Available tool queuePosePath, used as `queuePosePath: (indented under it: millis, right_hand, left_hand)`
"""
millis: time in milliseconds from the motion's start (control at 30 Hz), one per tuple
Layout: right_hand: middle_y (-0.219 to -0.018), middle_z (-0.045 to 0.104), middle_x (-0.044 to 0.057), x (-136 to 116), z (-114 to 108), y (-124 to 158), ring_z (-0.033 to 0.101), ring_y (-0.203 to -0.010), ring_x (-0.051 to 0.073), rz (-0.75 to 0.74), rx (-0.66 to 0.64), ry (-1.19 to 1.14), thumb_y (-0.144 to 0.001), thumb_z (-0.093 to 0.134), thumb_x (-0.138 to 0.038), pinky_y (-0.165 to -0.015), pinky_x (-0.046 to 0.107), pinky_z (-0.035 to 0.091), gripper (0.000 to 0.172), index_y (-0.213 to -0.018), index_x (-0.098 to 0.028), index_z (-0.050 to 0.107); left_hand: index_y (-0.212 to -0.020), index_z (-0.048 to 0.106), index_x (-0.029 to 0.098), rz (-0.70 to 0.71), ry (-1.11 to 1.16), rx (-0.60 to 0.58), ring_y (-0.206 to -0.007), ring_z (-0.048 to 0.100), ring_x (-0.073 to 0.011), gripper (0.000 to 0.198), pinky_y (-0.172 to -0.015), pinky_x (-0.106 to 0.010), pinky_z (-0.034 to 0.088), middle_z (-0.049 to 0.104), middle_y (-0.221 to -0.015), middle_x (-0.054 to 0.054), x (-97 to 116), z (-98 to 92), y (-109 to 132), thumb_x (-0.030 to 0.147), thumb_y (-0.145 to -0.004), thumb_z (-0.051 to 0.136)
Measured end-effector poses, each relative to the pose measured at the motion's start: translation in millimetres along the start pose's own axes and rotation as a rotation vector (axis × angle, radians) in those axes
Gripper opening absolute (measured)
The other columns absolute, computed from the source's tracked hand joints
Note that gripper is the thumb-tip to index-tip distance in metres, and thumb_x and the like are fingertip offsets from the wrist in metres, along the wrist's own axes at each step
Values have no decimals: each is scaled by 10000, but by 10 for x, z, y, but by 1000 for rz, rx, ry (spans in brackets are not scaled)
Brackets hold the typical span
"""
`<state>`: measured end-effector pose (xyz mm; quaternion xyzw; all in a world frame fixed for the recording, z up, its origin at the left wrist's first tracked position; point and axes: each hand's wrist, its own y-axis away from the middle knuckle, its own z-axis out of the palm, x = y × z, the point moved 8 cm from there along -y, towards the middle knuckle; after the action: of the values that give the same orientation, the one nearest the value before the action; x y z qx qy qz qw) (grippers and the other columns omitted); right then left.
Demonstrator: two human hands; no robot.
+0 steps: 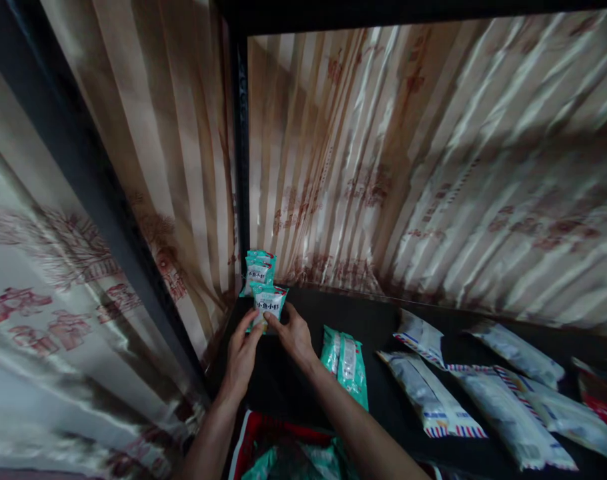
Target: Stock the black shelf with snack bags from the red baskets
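Note:
Both my hands hold a small teal snack packet (pixel 269 303) upright at the back left corner of a black shelf (pixel 373 320). My left hand (pixel 243 357) pinches its lower left edge, and my right hand (pixel 294 335) grips its lower right edge. Just behind it stands another row of the same teal packets (pixel 258 268), leaning against the curtain. To the right of my right wrist, two teal packets (pixel 346 363) lie flat on the shelf.
Several white packets with red and blue striped edges (pixel 433 400) lie across the right of the shelf. A striped beige curtain (pixel 408 167) backs the shelf. A black upright post (pixel 241 167) marks the corner. Below, a red-rimmed basket (pixel 263 433) holds more teal packets.

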<state>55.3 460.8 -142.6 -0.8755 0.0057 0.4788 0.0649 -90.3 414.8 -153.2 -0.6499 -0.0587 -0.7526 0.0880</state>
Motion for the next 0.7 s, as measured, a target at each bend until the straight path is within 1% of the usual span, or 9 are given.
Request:
queuePosePath:
  millis: [133, 233, 333, 400, 467, 533, 600, 667, 700]
  right_hand:
    - [-1043, 689, 86, 18, 182, -159, 639, -973, 247, 32, -4, -7, -772, 594, -457, -801, 323, 473, 452, -1129, -180, 582]
    - [-1022, 691, 79, 16, 289, -264, 644, -946, 237, 32, -8, -13, -778, 587, -443, -783, 310, 472, 419, -1109, -184, 588]
    - [-991, 695, 67, 13, 367, -367, 648, -917, 222, 16, -1, -13, -783, 585, -434, -770, 293, 470, 385, -1082, -191, 594]
    - [-1004, 691, 73, 18, 415, -431, 643, -933, 219, 9, 3, -5, -781, 593, -431, -780, 287, 466, 390, -1085, -185, 589]
    - [-1018, 685, 81, 23, 467, -488, 639, -945, 219, 2, 1, 14, -787, 591, -437, -786, 285, 462, 391, -1084, -182, 587]
    - [-1015, 683, 83, 25, 523, -536, 640, -939, 220, -9, -10, 38, -797, 579, -448, -781, 284, 461, 386, -1075, -181, 591]
    - [-1013, 680, 86, 33, 576, -576, 639, -945, 225, -16, -22, 70, -803, 570, -458, -780, 286, 462, 389, -1074, -180, 593]
    - [-1051, 670, 103, 50, 614, -605, 625, -992, 239, -24, -19, 103, -793, 582, -466, -807, 301, 460, 436, -1115, -171, 580]
    - [-1075, 662, 114, 61, 629, -616, 615, -1020, 249, -29, -16, 111, -785, 590, -470, -824, 313, 459, 468, -1138, -164, 572]
  left_hand:
    - [-1107, 625, 192, 77, -152, 35, -1281, 420, -238, 376, -1034, -364, 379, 495, -1356, -90, -104, -14, -160, 376, -790, 543]
    - [-1129, 620, 209, 134, -259, 65, -1299, 398, -227, 369, -1067, -374, 343, 466, -1385, -77, -164, -40, -260, 375, -820, 503]
    - [-1186, 583, 213, 154, -311, 63, -1303, 395, -224, 400, -1034, -361, 392, 425, -1418, -75, -246, -57, -348, 376, -839, 471]
    - [-1228, 551, 199, 158, -347, 60, -1311, 382, -225, 432, -1006, -351, 424, 397, -1436, -87, -296, -68, -396, 373, -844, 454]
    - [-1245, 535, 190, 163, -393, 74, -1324, 362, -222, 444, -1009, -351, 423, 384, -1443, -91, -331, -88, -434, 366, -850, 437]
    - [-1247, 532, 192, 174, -438, 99, -1330, 350, -213, 440, -1055, -365, 372, 389, -1440, -87, -351, -112, -464, 353, -851, 430]
    - [-1249, 528, 196, 184, -469, 121, -1332, 347, -204, 439, -1105, -377, 292, 400, -1433, -84, -369, -132, -490, 346, -847, 435]
    - [-1244, 529, 201, 171, -476, 134, -1330, 351, -202, 438, -1128, -381, 237, 413, -1425, -82, -403, -149, -518, 350, -842, 443]
    - [-1238, 533, 204, 154, -473, 139, -1330, 350, -205, 435, -1131, -381, 229, 417, -1423, -81, -428, -159, -532, 356, -840, 446]
